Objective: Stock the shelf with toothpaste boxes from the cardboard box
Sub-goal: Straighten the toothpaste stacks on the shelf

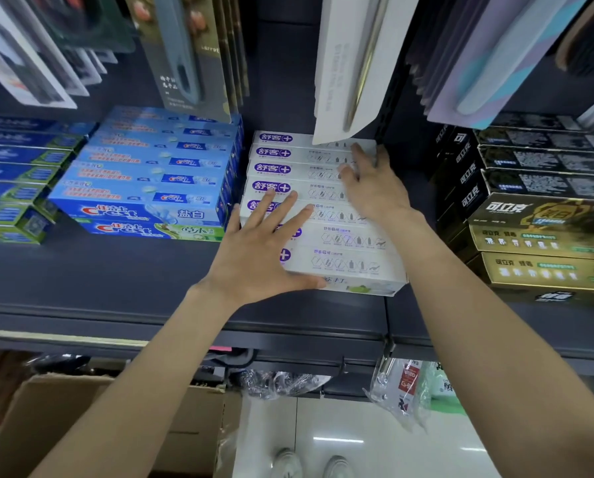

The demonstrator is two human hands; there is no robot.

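Head view: row of white purple-logo toothpaste boxes [326, 215] on dark grey shelf [116, 281], between blue Crest cartons [150, 181] and black-gold cartons [530, 215]. Left hand [254, 250] flat on front boxes, fingers spread; right hand [371, 184] flat farther back, fingers spread. Below the shelf, brown cardboard box [81, 419] on floor.

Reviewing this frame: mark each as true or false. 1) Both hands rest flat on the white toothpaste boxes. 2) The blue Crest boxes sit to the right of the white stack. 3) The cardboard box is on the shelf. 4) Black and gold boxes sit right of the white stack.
1) True: left hand and right hand lie open on the white toothpaste boxes.
2) False: blue Crest boxes sit left.
3) False: cardboard box is below the shelf.
4) True: black and gold boxes.
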